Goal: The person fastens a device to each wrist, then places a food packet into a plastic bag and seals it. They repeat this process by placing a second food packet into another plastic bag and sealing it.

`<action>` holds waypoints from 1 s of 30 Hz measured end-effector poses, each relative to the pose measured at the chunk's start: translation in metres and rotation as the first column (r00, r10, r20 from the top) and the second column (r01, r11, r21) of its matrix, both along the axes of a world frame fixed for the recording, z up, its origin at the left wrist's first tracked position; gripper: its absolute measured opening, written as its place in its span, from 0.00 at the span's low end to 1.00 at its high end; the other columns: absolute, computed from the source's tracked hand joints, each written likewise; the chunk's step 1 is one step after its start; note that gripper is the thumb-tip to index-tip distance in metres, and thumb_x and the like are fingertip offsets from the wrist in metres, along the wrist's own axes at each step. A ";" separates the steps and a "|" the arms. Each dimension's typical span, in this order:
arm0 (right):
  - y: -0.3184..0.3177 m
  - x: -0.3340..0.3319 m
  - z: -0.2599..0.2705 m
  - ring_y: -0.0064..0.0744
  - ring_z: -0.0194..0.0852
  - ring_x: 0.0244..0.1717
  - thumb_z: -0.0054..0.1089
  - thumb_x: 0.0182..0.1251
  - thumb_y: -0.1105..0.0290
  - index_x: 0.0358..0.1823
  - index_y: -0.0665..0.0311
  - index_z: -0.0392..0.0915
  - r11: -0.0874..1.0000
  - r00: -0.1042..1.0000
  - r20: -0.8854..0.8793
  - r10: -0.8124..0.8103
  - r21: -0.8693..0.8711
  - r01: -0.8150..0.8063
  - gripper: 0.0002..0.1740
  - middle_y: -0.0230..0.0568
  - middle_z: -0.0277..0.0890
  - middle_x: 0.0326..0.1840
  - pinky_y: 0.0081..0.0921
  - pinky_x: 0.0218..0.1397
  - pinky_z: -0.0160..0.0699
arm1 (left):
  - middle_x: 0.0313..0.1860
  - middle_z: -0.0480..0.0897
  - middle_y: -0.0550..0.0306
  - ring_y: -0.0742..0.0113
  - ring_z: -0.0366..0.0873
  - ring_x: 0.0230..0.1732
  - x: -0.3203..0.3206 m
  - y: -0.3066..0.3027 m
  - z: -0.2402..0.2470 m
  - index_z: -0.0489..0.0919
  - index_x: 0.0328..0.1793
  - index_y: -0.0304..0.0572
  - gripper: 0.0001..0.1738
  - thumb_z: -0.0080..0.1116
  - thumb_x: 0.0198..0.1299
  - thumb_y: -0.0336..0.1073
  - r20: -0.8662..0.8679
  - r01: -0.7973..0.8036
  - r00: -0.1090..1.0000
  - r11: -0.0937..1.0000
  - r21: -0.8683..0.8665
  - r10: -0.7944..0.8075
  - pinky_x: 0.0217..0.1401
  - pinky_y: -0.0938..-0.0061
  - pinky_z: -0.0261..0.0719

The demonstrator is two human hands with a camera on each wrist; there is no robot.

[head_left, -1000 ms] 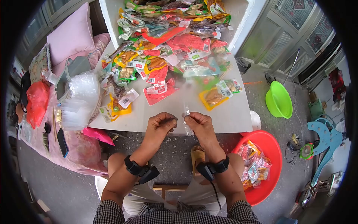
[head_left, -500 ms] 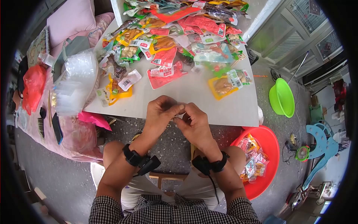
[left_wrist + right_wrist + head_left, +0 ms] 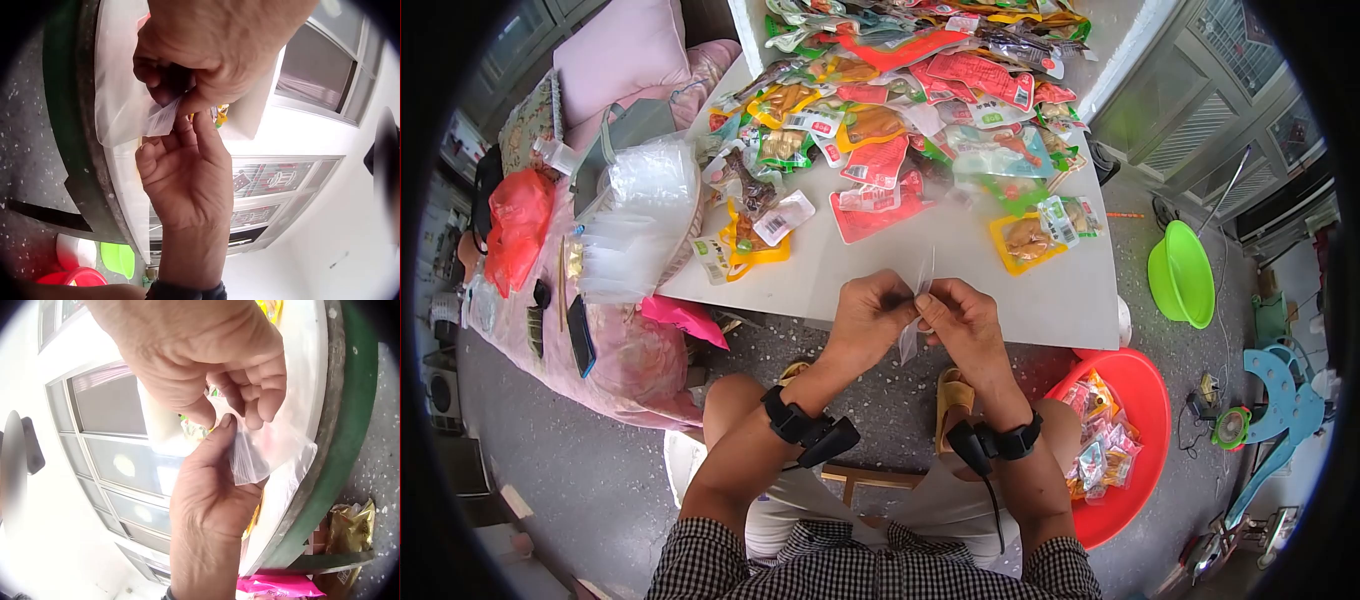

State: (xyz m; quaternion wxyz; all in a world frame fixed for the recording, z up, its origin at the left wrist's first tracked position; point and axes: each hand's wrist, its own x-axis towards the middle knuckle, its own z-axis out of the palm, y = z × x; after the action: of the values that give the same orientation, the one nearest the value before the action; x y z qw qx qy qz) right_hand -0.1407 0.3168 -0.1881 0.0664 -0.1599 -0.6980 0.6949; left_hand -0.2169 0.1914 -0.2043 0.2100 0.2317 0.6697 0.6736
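A clear plastic bag (image 3: 911, 342) stands edge-on between both hands, over the table's near edge. My left hand (image 3: 866, 322) pinches its edge between thumb and fingers. In the right wrist view, the bag (image 3: 251, 461) shows fine creases beside the left thumb, and its thin sheet spreads out over the table edge. My right hand (image 3: 963, 322) pinches the same edge close by, its thumb nearly meeting the left one. The left wrist view has the right hand (image 3: 187, 175) palm toward the camera, with its fingertips at the bag's opening.
Colourful sealed food packets (image 3: 880, 125) heap over the back of the table (image 3: 800, 290). One yellow packet (image 3: 1027, 240) lies apart at right. Clear bags (image 3: 640, 220) are stacked at left. A red basin (image 3: 1152, 440) of packets and a green basin (image 3: 1180, 275) stand on the floor at right.
The hands, apart a second ago with a clear strip hanging from the right, came together and now sit slightly apart with the bag's edge upright between them. The head view has shifted.
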 end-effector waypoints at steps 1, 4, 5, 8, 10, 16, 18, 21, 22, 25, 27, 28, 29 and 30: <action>0.000 -0.001 -0.004 0.14 0.67 0.26 0.56 0.65 0.70 0.38 0.70 0.76 1.000 1.000 -0.014 -0.003 0.016 0.003 0.09 0.28 0.72 0.25 0.14 0.25 0.68 | 0.23 0.75 0.68 0.85 0.69 0.27 0.000 0.000 -0.002 0.73 0.28 0.36 0.06 0.60 0.53 0.22 -0.024 0.004 1.000 1.000 -0.003 -0.004 0.26 0.85 0.67; 0.002 -0.003 -0.006 0.12 0.65 0.25 0.57 0.65 0.69 0.34 0.69 0.76 1.000 1.000 -0.009 -0.009 0.024 0.010 0.08 0.26 0.70 0.22 0.13 0.23 0.64 | 0.24 0.74 0.68 0.84 0.68 0.27 0.003 0.000 -0.010 0.73 0.28 0.36 0.08 0.61 0.52 0.21 -0.065 0.024 0.998 1.000 -0.015 -0.025 0.26 0.85 0.67; 0.003 -0.003 -0.006 0.11 0.65 0.24 0.57 0.64 0.69 0.33 0.69 0.76 1.000 1.000 -0.001 -0.012 0.021 0.012 0.09 0.25 0.69 0.21 0.13 0.23 0.63 | 0.23 0.74 0.68 0.84 0.68 0.27 0.004 0.000 -0.010 0.73 0.27 0.36 0.08 0.61 0.52 0.21 -0.062 0.033 0.997 0.999 -0.020 -0.034 0.26 0.85 0.67; 0.006 -0.002 -0.010 0.11 0.65 0.23 0.57 0.64 0.69 0.30 0.68 0.76 1.000 1.000 0.010 -0.014 -0.009 0.015 0.09 0.25 0.69 0.20 0.12 0.23 0.64 | 0.21 0.75 0.64 0.82 0.68 0.25 0.007 0.002 -0.005 0.72 0.27 0.34 0.09 0.63 0.50 0.23 -0.055 0.035 0.998 0.999 -0.017 -0.036 0.25 0.81 0.68; 0.006 -0.002 -0.007 0.12 0.66 0.23 0.57 0.64 0.70 0.30 0.68 0.76 0.995 1.000 0.005 -0.026 -0.093 0.027 0.08 0.26 0.71 0.21 0.12 0.23 0.65 | 0.19 0.75 0.61 0.81 0.68 0.25 0.008 0.001 -0.003 0.72 0.26 0.33 0.10 0.64 0.50 0.24 -0.061 0.035 0.997 0.999 -0.023 -0.036 0.24 0.78 0.69; 0.014 -0.004 -0.006 0.16 0.70 0.23 0.55 0.61 0.73 0.31 0.70 0.75 0.987 0.987 -0.016 -0.158 0.011 0.158 0.07 0.33 0.76 0.24 0.16 0.25 0.70 | 0.22 0.74 0.61 0.75 0.69 0.21 0.005 -0.005 0.001 0.71 0.32 0.37 0.09 0.62 0.51 0.23 -0.380 -0.194 0.915 0.974 -0.114 0.138 0.25 0.78 0.66; 0.017 -0.007 -0.016 0.21 0.72 0.24 0.56 0.59 0.74 0.33 0.71 0.75 0.965 0.980 -0.054 -0.189 0.177 0.196 0.06 0.37 0.77 0.25 0.20 0.27 0.72 | 0.23 0.74 0.57 0.67 0.71 0.21 0.008 -0.007 0.010 0.72 0.35 0.38 0.10 0.61 0.48 0.22 -0.678 -0.343 0.713 0.933 -0.111 0.182 0.25 0.75 0.68; 0.018 -0.007 -0.018 0.35 0.76 0.25 0.56 0.56 0.76 0.37 0.71 0.74 0.856 0.967 -0.136 -0.214 0.451 0.253 0.08 0.46 0.77 0.26 0.28 0.31 0.75 | 0.27 0.72 0.52 0.56 0.72 0.26 0.017 -0.011 0.023 0.73 0.39 0.40 0.15 0.59 0.42 0.23 -0.917 -0.353 0.393 0.910 -0.218 -0.067 0.27 0.68 0.71; 0.012 -0.008 -0.016 0.40 0.77 0.25 0.56 0.56 0.77 0.38 0.71 0.74 0.796 0.954 -0.183 -0.238 0.525 0.299 0.09 0.49 0.77 0.27 0.31 0.31 0.75 | 0.28 0.69 0.54 0.56 0.73 0.30 0.021 -0.012 0.021 0.74 0.41 0.40 0.18 0.59 0.38 0.26 -0.918 -0.327 0.375 0.907 -0.264 -0.132 0.29 0.63 0.73; 0.004 -0.006 -0.005 0.54 0.76 0.28 0.55 0.55 0.79 0.41 0.69 0.73 0.770 0.946 -0.246 -0.209 0.555 0.315 0.11 0.55 0.76 0.28 0.38 0.32 0.74 | 0.28 0.69 0.54 0.57 0.73 0.30 0.025 -0.009 0.018 0.74 0.43 0.40 0.20 0.59 0.39 0.26 -0.924 -0.285 0.337 0.916 -0.282 -0.180 0.28 0.64 0.72; 0.008 -0.006 -0.008 0.57 0.75 0.29 0.53 0.55 0.80 0.42 0.68 0.73 0.776 0.941 -0.289 -0.177 0.547 0.314 0.12 0.57 0.76 0.28 0.40 0.32 0.73 | 0.29 0.70 0.53 0.56 0.73 0.30 0.025 -0.009 0.017 0.75 0.45 0.39 0.21 0.59 0.40 0.25 -0.917 -0.294 0.356 0.909 -0.295 -0.182 0.28 0.63 0.72; 0.012 -0.008 -0.017 0.57 0.75 0.29 0.52 0.54 0.80 0.42 0.68 0.73 0.762 0.932 -0.321 -0.165 0.559 0.327 0.12 0.57 0.75 0.27 0.40 0.32 0.73 | 0.29 0.70 0.52 0.55 0.73 0.30 0.024 -0.008 0.014 0.75 0.46 0.39 0.21 0.59 0.40 0.25 -0.913 -0.309 0.374 0.906 -0.290 -0.164 0.28 0.63 0.72; 0.016 -0.008 -0.020 0.57 0.75 0.29 0.51 0.54 0.81 0.42 0.67 0.73 0.751 0.924 -0.353 -0.148 0.568 0.337 0.12 0.58 0.75 0.27 0.40 0.31 0.73 | 0.29 0.70 0.52 0.55 0.73 0.30 0.024 -0.008 0.012 0.75 0.46 0.39 0.21 0.59 0.40 0.25 -0.908 -0.329 0.392 0.899 -0.288 -0.147 0.28 0.63 0.72; 0.019 -0.007 -0.019 0.56 0.75 0.30 0.50 0.53 0.82 0.42 0.67 0.74 0.772 0.926 -0.338 -0.169 0.538 0.338 0.14 0.58 0.74 0.26 0.39 0.32 0.73 | 0.28 0.72 0.52 0.53 0.73 0.27 0.025 -0.007 0.014 0.75 0.46 0.38 0.21 0.59 0.41 0.23 -0.896 -0.333 0.415 0.891 -0.310 -0.157 0.27 0.62 0.72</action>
State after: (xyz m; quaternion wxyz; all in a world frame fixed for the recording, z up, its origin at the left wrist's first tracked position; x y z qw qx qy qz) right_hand -0.1480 0.3358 -0.2068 0.3009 -0.1287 -0.8339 0.4444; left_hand -0.1924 0.1846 -0.1901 -0.1742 0.4660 0.8210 0.2800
